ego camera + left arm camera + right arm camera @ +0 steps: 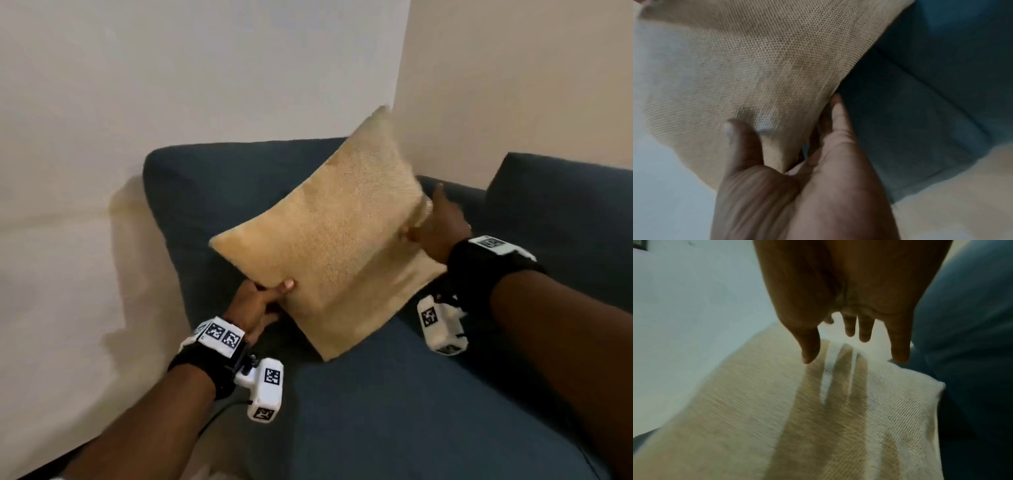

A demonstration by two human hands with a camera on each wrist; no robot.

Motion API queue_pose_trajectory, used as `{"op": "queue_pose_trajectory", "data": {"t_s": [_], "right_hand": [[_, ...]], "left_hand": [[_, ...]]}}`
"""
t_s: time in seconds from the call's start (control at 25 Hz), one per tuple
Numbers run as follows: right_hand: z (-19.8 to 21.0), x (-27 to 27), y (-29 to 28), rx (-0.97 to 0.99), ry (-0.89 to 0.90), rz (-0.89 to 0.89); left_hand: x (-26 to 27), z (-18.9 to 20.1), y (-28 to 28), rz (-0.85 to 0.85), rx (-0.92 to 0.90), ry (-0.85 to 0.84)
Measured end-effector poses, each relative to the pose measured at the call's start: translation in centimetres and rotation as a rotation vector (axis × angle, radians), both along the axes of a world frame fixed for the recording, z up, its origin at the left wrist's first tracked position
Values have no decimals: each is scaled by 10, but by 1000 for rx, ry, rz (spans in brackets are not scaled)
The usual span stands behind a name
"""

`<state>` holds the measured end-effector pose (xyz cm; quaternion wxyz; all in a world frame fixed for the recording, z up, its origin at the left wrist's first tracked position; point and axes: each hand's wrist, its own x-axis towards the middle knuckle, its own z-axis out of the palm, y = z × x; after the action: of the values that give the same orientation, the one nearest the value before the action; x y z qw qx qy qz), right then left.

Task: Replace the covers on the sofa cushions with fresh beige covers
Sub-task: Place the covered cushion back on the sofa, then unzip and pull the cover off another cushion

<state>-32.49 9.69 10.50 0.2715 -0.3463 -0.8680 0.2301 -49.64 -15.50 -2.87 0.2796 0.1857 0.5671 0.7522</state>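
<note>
A beige-covered cushion [329, 233] hangs tilted above the dark blue sofa seat [376, 411]. My left hand [270, 294] grips its lower left edge, thumb on the front face and fingers behind. In the left wrist view the left hand [785, 123] pinches the woven beige cushion cover [756, 65]. My right hand [428, 219] is at the cushion's right edge with straight fingers. In the right wrist view the right hand [857, 345] is spread just over the cushion [838, 418], casting finger shadows on it and grasping nothing.
The sofa's back cushion [205, 178] rises behind the beige cushion, and another blue upholstered block [565, 205] stands at the right. Pale walls [102, 137] meet in a corner behind the sofa. Blue sofa fabric [931, 97] fills the right of the left wrist view.
</note>
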Motion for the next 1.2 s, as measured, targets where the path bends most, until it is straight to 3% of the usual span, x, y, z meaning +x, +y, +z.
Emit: {"op": "queue_pose_trajectory", "data": {"t_s": [0.16, 0.28, 0.56, 0.68, 0.84, 0.92, 1.04, 1.2], "right_hand": [[-82, -42, -38, -171, -239, 253], [-128, -39, -63, -230, -314, 380], [-121, -31, -84, -204, -283, 439], [-124, -20, -88, -169, -403, 460], [-130, 7, -91, -199, -408, 406], [-128, 24, -93, -186, -399, 376], [-117, 62, -105, -159, -399, 312], [-101, 157, -126, -146, -331, 124]], "left_hand": [[-20, -52, -1, 124, -52, -108], [-18, -57, 9, 179, -77, -48], [12, -51, 22, 189, 15, -68], [14, -60, 11, 215, -205, -14], [38, -65, -4, -104, -566, 47], [55, -61, -7, -268, -636, 183], [87, -39, -2, -357, -692, 564], [183, -4, 21, -521, -708, 971]]}}
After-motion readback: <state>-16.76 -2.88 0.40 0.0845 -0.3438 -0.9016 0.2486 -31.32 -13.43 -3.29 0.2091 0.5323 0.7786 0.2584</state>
